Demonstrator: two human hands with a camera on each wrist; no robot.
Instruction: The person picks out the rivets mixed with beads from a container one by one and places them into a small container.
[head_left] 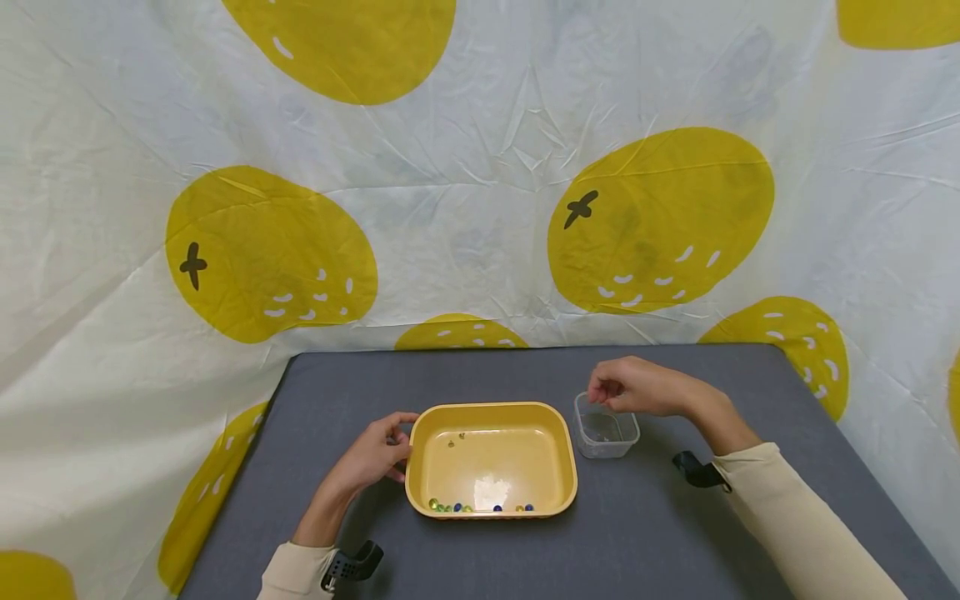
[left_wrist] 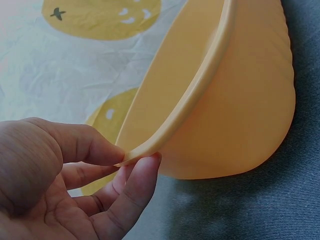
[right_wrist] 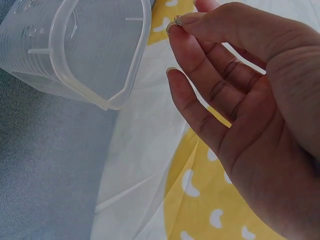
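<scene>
My left hand point(head_left: 372, 452) pinches the left rim of a yellow tray point(head_left: 491, 406); in the left wrist view the thumb and fingers meet at the tray's lip. Inside the tray, several marbles point(head_left: 457, 507) in green, blue and amber line the near side. Two smaller-looking marbles point(head_left: 452, 444) lie toward its far left. Above a clear plastic container point(head_left: 607, 451) hovers my right hand point(head_left: 637, 386), fingers bent downward. In the right wrist view its thumb tip meets the fingertips beside the container's rim; I cannot tell whether something small is between them.
The tray and container stand side by side on a grey-covered table point(head_left: 495, 567), a narrow gap between them. A white cloth point(head_left: 465, 242) printed with yellow fruit shapes hangs behind the table. Dark bands point(head_left: 697, 471) sit at both wrists.
</scene>
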